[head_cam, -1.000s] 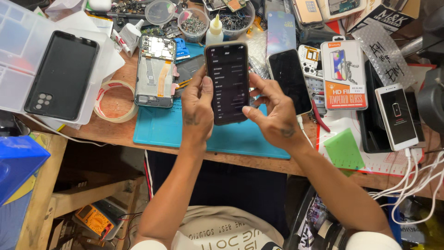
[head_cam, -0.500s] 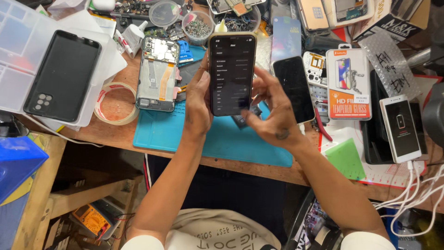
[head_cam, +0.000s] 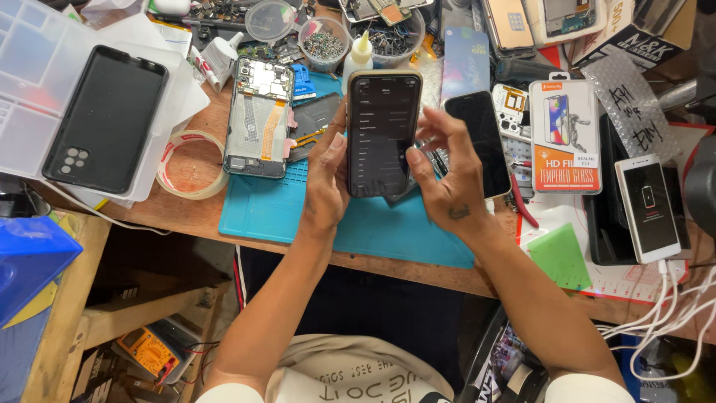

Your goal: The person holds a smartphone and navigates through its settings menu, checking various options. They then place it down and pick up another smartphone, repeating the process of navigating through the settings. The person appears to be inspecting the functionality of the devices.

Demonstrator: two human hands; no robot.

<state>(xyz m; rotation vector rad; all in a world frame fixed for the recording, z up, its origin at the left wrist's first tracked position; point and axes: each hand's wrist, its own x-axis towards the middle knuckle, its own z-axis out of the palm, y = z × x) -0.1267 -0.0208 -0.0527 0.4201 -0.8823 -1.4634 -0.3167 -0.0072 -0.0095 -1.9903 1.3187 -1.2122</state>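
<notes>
Wooden workbench [head_cam: 186, 213], crowded almost to every edge; front edge running across the lower middle, bare wood only around the ring of tape. Clear plastic tray [head_cam: 30, 89] at far left, overhanging the bench, with a black phone case [head_cam: 104, 119] lying in it, camera cutouts toward the lower corner. Teal work mat [head_cam: 276, 213] in the centre, mostly open along its near strip, reaching close to the bench's front edge. Black tray [head_cam: 608, 224] at right, under a white phone [head_cam: 647, 207] plugged into a white cable. Boxed screen protector [head_cam: 564, 138] just left of that. Opened phone [head_cam: 258, 118], back off and insides showing, lying at the mat's upper left corner. Dark phone [head_cam: 477, 142] flat on the mat behind the right hand. Lit phone [head_cam: 380, 134] held upright above the mat, screen toward the camera, showing a dark menu. Left hand [head_cam: 326, 183] wrapped around its left edge, thumb pressed on the bezel. Right hand [head_cam: 446, 175] beside its right edge, fingers spread, thumb tip touching the edge, nothing pinched. Green card [head_cam: 559, 257] near the front edge at right. Ring of tape [head_cam: 192, 164] left of the mat. Round tubs at the back: one [head_cam: 324, 43] full of tiny screws, one [head_cam: 395, 33] with dark small parts, a shallow one [head_cam: 270, 19] whose contents cannot be made out. Small glue bottle [head_cam: 359, 56] just behind the lit phone.
</notes>
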